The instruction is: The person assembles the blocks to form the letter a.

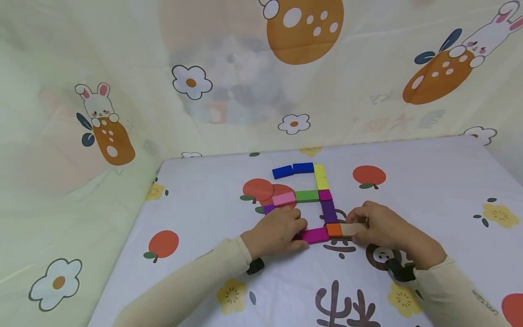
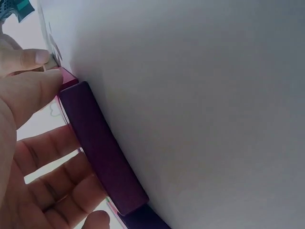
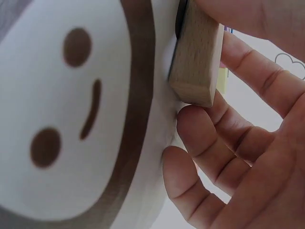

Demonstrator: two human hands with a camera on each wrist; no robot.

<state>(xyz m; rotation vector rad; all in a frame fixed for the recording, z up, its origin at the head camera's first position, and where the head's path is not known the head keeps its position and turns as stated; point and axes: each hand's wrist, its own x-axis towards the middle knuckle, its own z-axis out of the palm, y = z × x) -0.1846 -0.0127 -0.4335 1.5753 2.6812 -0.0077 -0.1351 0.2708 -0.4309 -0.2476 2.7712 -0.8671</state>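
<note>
Coloured wooden blocks lie end to end on the cloth. My left hand (image 1: 279,230) pinches the left end of a magenta block (image 1: 315,235) between thumb and index finger. In the left wrist view, a dark purple block (image 2: 104,148) lies beside its fingers; in the head view the hand covers part of the row. My right hand (image 1: 386,229) holds a plain wooden block (image 1: 350,229) between thumb and fingers, against an orange block (image 1: 334,230). Above the orange block stand a purple block (image 1: 328,211), a small magenta block (image 1: 325,195) and a yellow block (image 1: 321,177).
Two blue blocks (image 1: 303,168) extend left from the yellow one's top. A green block (image 1: 307,196) and a pink block (image 1: 283,199) form the middle row, with a purple end (image 1: 268,209) below. The printed cloth (image 1: 429,195) covers the table; a fabric wall (image 1: 241,127) rises behind.
</note>
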